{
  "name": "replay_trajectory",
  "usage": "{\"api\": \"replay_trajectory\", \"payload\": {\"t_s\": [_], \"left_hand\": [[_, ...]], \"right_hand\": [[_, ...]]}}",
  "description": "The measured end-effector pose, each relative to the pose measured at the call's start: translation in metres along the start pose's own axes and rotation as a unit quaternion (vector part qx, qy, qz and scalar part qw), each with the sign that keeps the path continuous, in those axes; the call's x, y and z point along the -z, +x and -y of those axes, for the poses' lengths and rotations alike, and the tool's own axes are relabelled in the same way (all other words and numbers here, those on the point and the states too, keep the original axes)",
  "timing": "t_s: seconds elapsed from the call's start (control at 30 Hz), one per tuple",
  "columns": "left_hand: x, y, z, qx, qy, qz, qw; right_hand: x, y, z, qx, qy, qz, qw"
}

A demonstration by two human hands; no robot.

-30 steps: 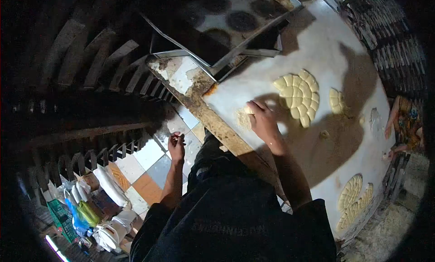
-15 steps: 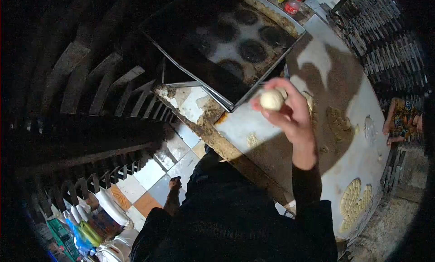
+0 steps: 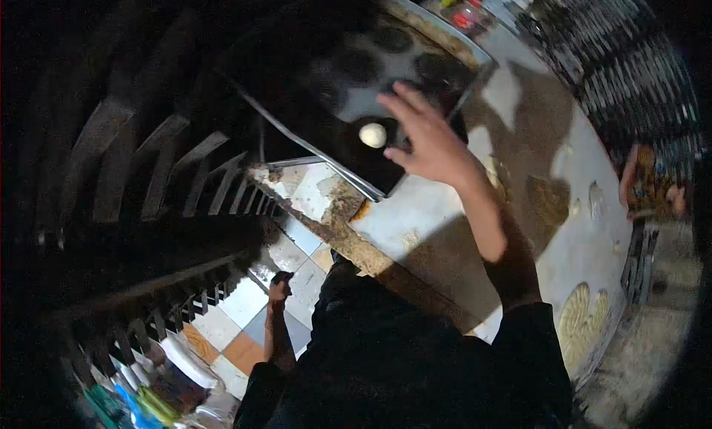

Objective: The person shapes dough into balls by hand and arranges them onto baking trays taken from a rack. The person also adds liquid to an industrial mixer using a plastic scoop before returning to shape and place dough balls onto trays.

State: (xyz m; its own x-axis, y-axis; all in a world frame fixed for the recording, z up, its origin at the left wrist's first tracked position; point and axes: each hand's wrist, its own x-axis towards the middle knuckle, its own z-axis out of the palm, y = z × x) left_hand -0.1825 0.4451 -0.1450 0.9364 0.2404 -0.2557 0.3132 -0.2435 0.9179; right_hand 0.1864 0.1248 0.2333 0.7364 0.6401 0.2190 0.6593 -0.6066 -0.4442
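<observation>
A pale round dough ball [image 3: 372, 135] is on the dark baking tray [image 3: 300, 143], near the tray's front corner. Just right of it is my right hand [image 3: 429, 138], its fingers spread and holding nothing. My left hand [image 3: 279, 289] hangs low at my side over the tiled floor, its fingers closed around a small dark thing that I cannot make out. Scored, flattened dough [image 3: 582, 321] lies on the pale worktop [image 3: 545, 281] at the right. The tray's far left part is lost in shadow.
Dark metal racks stand at the left [image 3: 170, 151] and far right [image 3: 630, 80]. A red-capped bottle [image 3: 467, 17] is behind the tray. Another person's arm [image 3: 629, 178] shows at the right edge. Bags [image 3: 156, 407] lie at the lower left.
My right hand has moved left over the tray and opened, letting go of the dough ball it held. My left hand has shifted slightly up and left.
</observation>
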Motion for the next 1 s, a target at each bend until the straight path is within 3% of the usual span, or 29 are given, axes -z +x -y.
{"api": "replay_trajectory", "payload": {"t_s": [0.03,0.07,0.1,0.13,0.17,0.2,0.23,0.27,0.3,0.37,0.43,0.53,0.57,0.6,0.63,0.67,0.7,0.73,0.77,0.8,0.83,0.87,0.9,0.93,1.0], "left_hand": [[-0.002,0.011,-0.011,0.003,0.046,0.108,0.993],[-0.01,0.026,-0.061,0.003,0.091,0.215,0.972],[-0.013,0.031,-0.101,0.088,-0.031,0.312,0.945],[-0.028,0.039,-0.143,0.067,0.045,0.374,0.924],[-0.041,0.042,-0.189,0.063,0.101,0.431,0.894],[-0.053,0.04,-0.214,0.103,-0.016,0.466,0.879],[-0.07,0.036,-0.217,0.084,-0.164,0.508,0.842],[-0.094,0.04,-0.287,0.112,0.108,0.546,0.823],[-0.117,0.043,-0.32,0.174,0.056,0.605,0.775],[-0.175,0.03,-0.33,0.11,-0.04,0.603,0.789],[-0.241,0.014,-0.348,0.107,-0.144,0.582,0.793],[-0.348,0.001,-0.337,0.107,-0.053,0.498,0.859],[-0.386,0.004,-0.319,0.083,-0.053,0.462,0.881],[-0.429,0.027,-0.255,-0.19,0.096,0.348,0.913],[-0.461,0.045,-0.207,-0.442,0.235,0.199,0.842],[-0.478,0.044,-0.228,-0.446,0.243,0.199,0.838],[-0.497,0.04,-0.267,-0.26,0.1,0.167,0.946],[-0.506,0.033,-0.296,-0.053,-0.051,0.119,0.99],[-0.505,0.029,-0.312,-0.053,-0.044,0.115,0.991],[-0.503,0.03,-0.325,0.006,-0.038,0.14,0.989],[-0.499,0.032,-0.339,0.064,-0.033,0.163,0.984],[-0.496,0.033,-0.34,0.056,-0.029,0.156,0.986],[-0.49,0.028,-0.338,0.04,-0.063,0.136,0.988],[-0.484,0.024,-0.335,0.026,-0.095,0.119,0.988],[-0.478,0.022,-0.325,-0.001,-0.099,0.14,0.985]], "right_hand": [[0.017,-0.014,0.007,0.002,0.015,-0.134,0.991],[0.04,-0.033,0.005,-0.002,-0.001,-0.18,0.984],[0.044,-0.061,-0.013,-0.054,0.02,-0.253,0.966],[0.042,-0.095,-0.037,-0.103,0.04,-0.325,0.939],[0.04,-0.133,-0.061,-0.183,0.036,-0.355,0.916],[0.036,-0.175,-0.086,-0.259,0.034,-0.386,0.885],[0.023,-0.226,-0.119,-0.287,0.002,-0.344,0.894],[0.012,-0.269,-0.137,-0.316,-0.028,-0.301,0.899],[0.009,-0.294,-0.132,-0.383,0.005,-0.305,0.872],[0.004,-0.335,-0.13,-0.456,0.04,-0.312,0.833],[-0.014,-0.366,-0.141,-0.552,0.082,-0.272,0.784],[-0.083,-0.408,-0.216,-0.485,0.068,-0.34,0.803],[-0.059,-0.388,-0.21,-0.513,0.088,-0.275,0.808],[-0.035,-0.362,-0.196,-0.539,0.109,-0.208,0.809],[-0.038,-0.355,-0.203,-0.537,0.117,-0.213,0.808],[-0.043,-0.351,-0.211,-0.515,0.094,-0.184,0.832],[-0.047,-0.353,-0.219,-0.494,0.072,-0.154,0.853],[-0.049,-0.362,-0.225,-0.494,0.082,-0.156,0.851],[-0.049,-0.371,-0.23,-0.387,0.1,-0.213,0.892],[-0.044,-0.372,-0.232,-0.268,0.114,-0.268,0.918],[-0.039,-0.37,-0.233,-0.258,0.118,-0.272,0.919],[-0.031,-0.366,-0.231,-0.357,0.303,-0.256,0.846],[-0.026,-0.364,-0.226,-0.44,0.475,-0.222,0.729],[-0.026,-0.364,-0.227,-0.436,0.481,-0.226,0.727],[-0.024,-0.367,-0.225,-0.436,0.659,-0.079,0.608]]}}
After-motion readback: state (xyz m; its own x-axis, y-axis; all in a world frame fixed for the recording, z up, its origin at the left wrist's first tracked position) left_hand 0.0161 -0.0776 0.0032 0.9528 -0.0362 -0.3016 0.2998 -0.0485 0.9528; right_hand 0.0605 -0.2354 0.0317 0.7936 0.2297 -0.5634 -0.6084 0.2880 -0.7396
